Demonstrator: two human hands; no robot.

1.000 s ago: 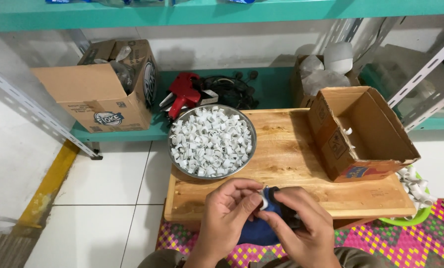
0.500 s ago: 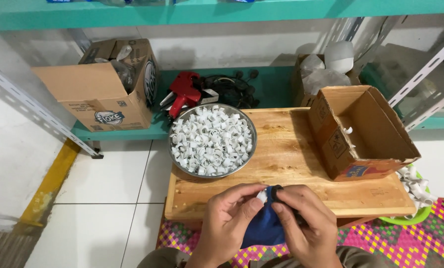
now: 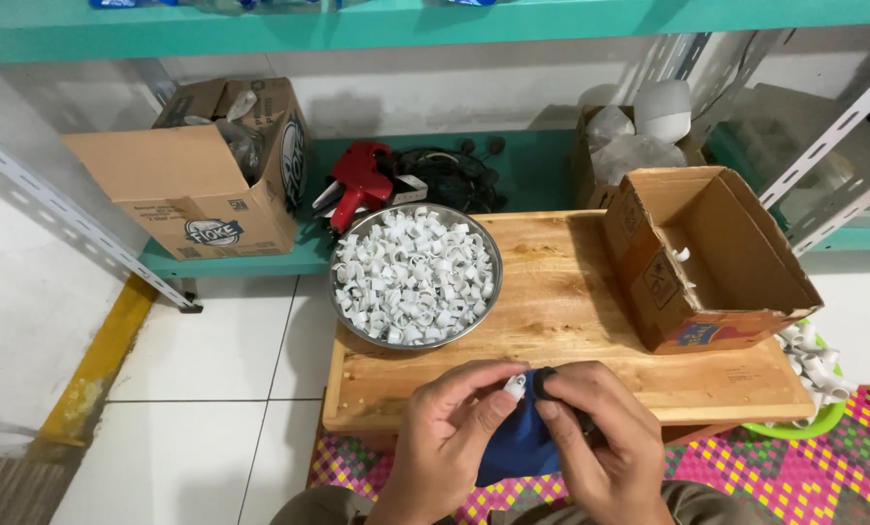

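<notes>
The fingers of the left hand [image 3: 452, 437] pinched one small white plastic ring [image 3: 515, 386] between thumb and forefinger, while the right hand [image 3: 602, 442] pinched one small black rubber ring [image 3: 544, 379] at its fingertips, the two rings almost touching. Under both palms hung a single dark blue cloth [image 3: 519, 445], soft and creased, pressed against the lower fingers. Beneath the wrists lay a woven mat [image 3: 736, 463] in pink, yellow and green checks.

Just beyond the fingertips stretched one wooden board [image 3: 561, 311], pale, grained and flat. Farther on, to the left of the fingers, stood one round steel bowl [image 3: 341, 292], shiny at the rim and heaped with dozens of white plastic rings [image 3: 414, 275], too many to count. To the right, on the board, sat one open cardboard box [image 3: 714, 255], with one white piece visible inside it. Off the board's right end, a green basin [image 3: 795, 425] held several more white pieces.

Farthest away, on the teal shelf [image 3: 532, 165], rested one red plastic labelling gun [image 3: 359, 183], a tangle of black parts [image 3: 447, 170], and one larger cardboard box [image 3: 202, 175] to the left.
</notes>
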